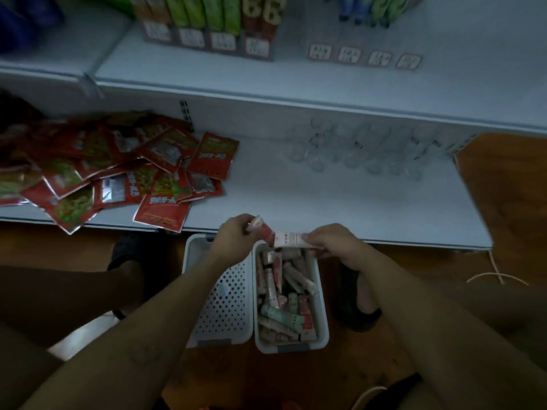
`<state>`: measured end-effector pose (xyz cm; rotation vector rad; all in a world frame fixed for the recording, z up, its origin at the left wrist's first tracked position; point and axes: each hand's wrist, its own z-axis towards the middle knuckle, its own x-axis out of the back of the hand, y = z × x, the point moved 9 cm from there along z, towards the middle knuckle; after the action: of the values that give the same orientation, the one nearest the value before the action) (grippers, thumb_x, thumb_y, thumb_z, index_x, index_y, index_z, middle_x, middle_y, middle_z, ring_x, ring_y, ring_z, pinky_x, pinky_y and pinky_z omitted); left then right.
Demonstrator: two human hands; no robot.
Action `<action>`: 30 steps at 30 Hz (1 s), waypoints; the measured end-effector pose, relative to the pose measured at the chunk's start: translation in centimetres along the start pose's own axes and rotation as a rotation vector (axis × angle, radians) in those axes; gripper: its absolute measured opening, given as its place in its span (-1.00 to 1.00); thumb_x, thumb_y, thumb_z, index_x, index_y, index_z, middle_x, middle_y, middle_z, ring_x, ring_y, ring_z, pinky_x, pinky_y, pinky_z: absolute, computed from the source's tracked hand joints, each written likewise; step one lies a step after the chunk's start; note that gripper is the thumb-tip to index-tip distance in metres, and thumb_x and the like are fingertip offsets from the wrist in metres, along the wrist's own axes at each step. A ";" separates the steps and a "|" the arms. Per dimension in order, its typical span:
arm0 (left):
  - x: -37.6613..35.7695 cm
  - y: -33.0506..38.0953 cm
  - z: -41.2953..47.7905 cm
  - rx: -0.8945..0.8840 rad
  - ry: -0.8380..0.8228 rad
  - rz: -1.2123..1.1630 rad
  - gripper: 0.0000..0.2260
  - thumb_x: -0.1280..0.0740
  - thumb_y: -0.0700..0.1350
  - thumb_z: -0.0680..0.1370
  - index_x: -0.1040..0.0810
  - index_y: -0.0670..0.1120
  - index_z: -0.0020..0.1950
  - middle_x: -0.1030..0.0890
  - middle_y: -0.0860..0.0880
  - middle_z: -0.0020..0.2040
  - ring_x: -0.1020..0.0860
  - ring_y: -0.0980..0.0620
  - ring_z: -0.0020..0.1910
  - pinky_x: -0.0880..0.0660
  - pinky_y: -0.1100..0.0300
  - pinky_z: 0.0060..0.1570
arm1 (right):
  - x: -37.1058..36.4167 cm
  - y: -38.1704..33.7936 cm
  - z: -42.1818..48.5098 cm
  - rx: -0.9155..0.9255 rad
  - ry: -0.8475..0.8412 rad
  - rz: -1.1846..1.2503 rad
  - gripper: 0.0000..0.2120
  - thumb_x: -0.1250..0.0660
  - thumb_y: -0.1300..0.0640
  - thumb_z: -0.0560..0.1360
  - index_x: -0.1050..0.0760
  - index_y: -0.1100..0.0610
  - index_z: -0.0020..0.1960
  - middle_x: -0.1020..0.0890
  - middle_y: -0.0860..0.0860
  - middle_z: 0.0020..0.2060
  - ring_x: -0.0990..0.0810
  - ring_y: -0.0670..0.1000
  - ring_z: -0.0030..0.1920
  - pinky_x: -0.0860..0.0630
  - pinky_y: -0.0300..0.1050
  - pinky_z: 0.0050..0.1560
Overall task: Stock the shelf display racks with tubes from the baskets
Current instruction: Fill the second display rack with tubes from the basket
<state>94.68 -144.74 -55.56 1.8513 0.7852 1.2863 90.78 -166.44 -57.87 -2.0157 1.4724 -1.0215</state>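
Two white baskets stand on the floor in front of the low shelf. The right basket [322, 321] is full of several red, white and green tubes [281, 316]. The left basket [225, 303] shows its bare perforated bottom. Above the baskets' far end, my left hand [233, 236] pinches a red and white tube [262, 229]. My right hand [331, 242] pinches a white tube [288, 239] with red print. The two tubes almost meet end to end. Clear plastic display racks [367, 149] stand at the back of the low shelf, with nothing visible in them.
Several red snack packets [124, 173] lie heaped on the left of the low white shelf [325, 202]. The upper shelf holds racks of green and red packs [213, 22] with price tags. My feet in dark sandals [355, 303] flank the baskets on the wooden floor.
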 end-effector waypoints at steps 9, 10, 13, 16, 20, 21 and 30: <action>6.6 10.9 0.2 -0.185 0.232 -0.081 -0.83 -0.28 -0.02 0.59 -0.47 -0.06 -0.17 -0.61 -0.14 -0.21 -0.57 -0.10 -0.21 -0.45 0.09 -0.29 | -2.5 -9.9 -3.2 0.256 -0.181 0.564 -0.83 -0.23 0.23 0.57 -0.53 0.21 0.11 -0.63 0.14 -0.06 -0.59 0.11 -0.06 -0.52 0.02 0.07; 7.3 12.6 0.2 -0.237 0.238 -0.064 -0.82 -0.29 -0.02 0.58 -0.49 -0.08 -0.16 -0.61 -0.14 -0.22 -0.58 -0.11 -0.21 -0.49 0.03 -0.24 | -2.3 -11.3 -3.8 0.307 -0.179 0.519 -0.81 -0.22 0.22 0.58 -0.54 0.20 0.14 -0.62 0.14 -0.05 -0.57 0.11 -0.05 -0.49 0.02 0.05; 10.0 17.2 0.4 -0.370 0.311 0.016 -0.76 -0.32 0.01 0.56 -0.53 -0.17 -0.14 -0.61 -0.13 -0.26 -0.59 -0.09 -0.23 -0.52 -0.03 -0.22 | -0.6 -16.2 -6.2 0.487 -0.139 0.386 -0.79 -0.25 0.21 0.56 -0.54 0.20 0.16 -0.63 0.13 -0.03 -0.58 0.07 -0.05 -0.48 -0.09 -0.06; 13.0 21.8 0.9 -0.451 0.359 0.043 -0.67 -0.31 0.08 0.55 -0.52 -0.20 -0.14 -0.61 -0.17 -0.25 -0.58 -0.13 -0.24 -0.54 -0.08 -0.24 | 2.0 -21.1 -9.3 0.641 -0.081 0.292 -0.80 -0.34 0.26 0.49 -0.56 0.16 0.11 -0.66 0.10 -0.03 -0.60 0.05 -0.05 -0.48 -0.07 -0.05; 16.3 28.3 1.3 -0.561 0.398 0.067 -0.56 -0.28 0.18 0.52 -0.46 -0.22 -0.17 -0.55 -0.26 -0.27 -0.58 -0.20 -0.26 -0.57 -0.15 -0.23 | 6.1 -27.4 -12.9 0.792 -0.007 0.294 -0.85 -0.28 0.40 0.49 -0.52 0.26 0.02 -0.63 0.19 -0.10 -0.61 0.11 -0.09 -0.55 0.01 0.03; 16.9 30.0 1.4 -0.581 0.403 0.066 -0.58 -0.30 0.14 0.53 -0.44 -0.24 -0.19 -0.53 -0.28 -0.28 -0.57 -0.23 -0.27 -0.57 -0.15 -0.24 | 7.1 -29.0 -13.6 0.809 0.001 0.346 -0.87 -0.24 0.40 0.51 -0.49 0.26 0.00 -0.61 0.18 -0.16 -0.61 0.10 -0.17 -0.56 0.03 -0.01; 18.1 40.5 2.8 -0.658 0.440 0.237 -0.82 -0.41 0.01 0.50 -0.59 -0.10 -0.07 -0.65 -0.02 -0.20 -0.60 0.07 -0.24 -0.53 0.16 -0.26 | 15.4 -36.7 -14.2 0.904 0.275 0.393 -0.73 -0.26 0.13 0.53 -0.44 0.14 -0.34 -0.47 0.05 -0.54 -0.41 0.07 -0.54 -0.40 -0.09 -0.43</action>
<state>105.82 -152.67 -13.29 1.1666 0.2867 1.8666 104.74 -167.59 -18.01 -0.9441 1.1343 -1.4630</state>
